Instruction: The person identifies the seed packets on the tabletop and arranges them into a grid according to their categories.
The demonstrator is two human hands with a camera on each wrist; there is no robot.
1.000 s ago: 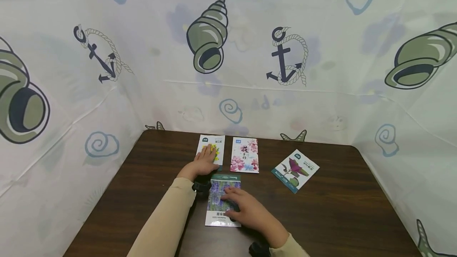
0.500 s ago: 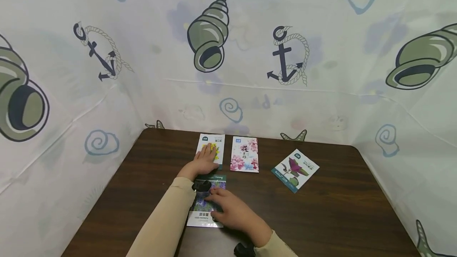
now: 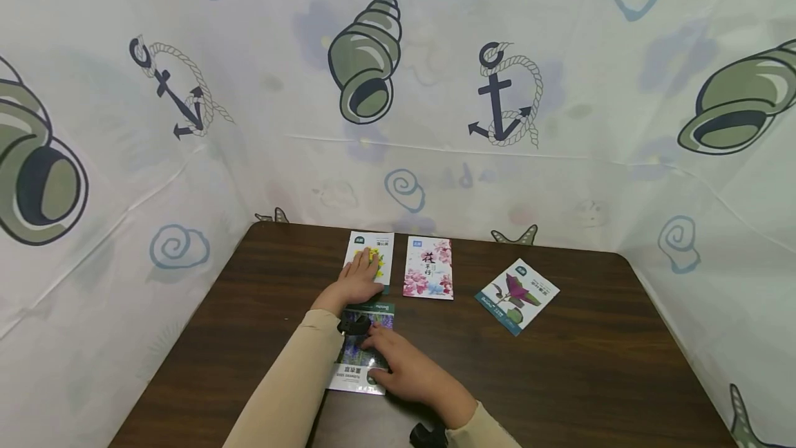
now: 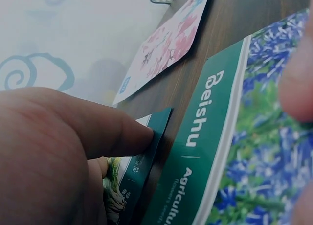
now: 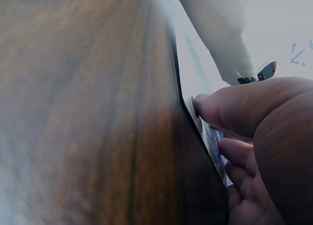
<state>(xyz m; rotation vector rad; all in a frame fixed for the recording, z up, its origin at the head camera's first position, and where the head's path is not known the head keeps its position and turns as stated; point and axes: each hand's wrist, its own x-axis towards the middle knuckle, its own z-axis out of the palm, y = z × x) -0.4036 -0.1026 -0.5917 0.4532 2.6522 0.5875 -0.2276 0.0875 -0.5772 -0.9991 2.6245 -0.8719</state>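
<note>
My left hand point(image 3: 352, 287) lies with its fingers extended on a seed packet with yellow flowers point(image 3: 384, 275), covering part of it. In the left wrist view, the thumb point(image 4: 117, 129) touches that packet's dark green lower band. Just nearer to me lies a seed packet with purple flowers point(image 3: 356, 377), partly hidden by the left wrist and sleeve. My right hand point(image 3: 410, 368) rests its thumb and fingertips on that packet's face. In the right wrist view, the thumb point(image 5: 220, 107) presses near the packet's edge, the fingers loosely bent beside it. The packet lies almost flat.
A pink-blossom seed packet point(image 3: 428, 268) lies upright to the right of the yellow one. Farther right, a packet with a dark pink flower point(image 3: 517, 296) lies turned at an angle. The brown table point(image 3: 591, 365) meets a patterned curtain point(image 3: 448, 109) at the back and sides.
My right hand has slid the purple-flower packet to the left, so it now lies partly under the left wrist. The left hand has stayed on the yellow-flower packet.
</note>
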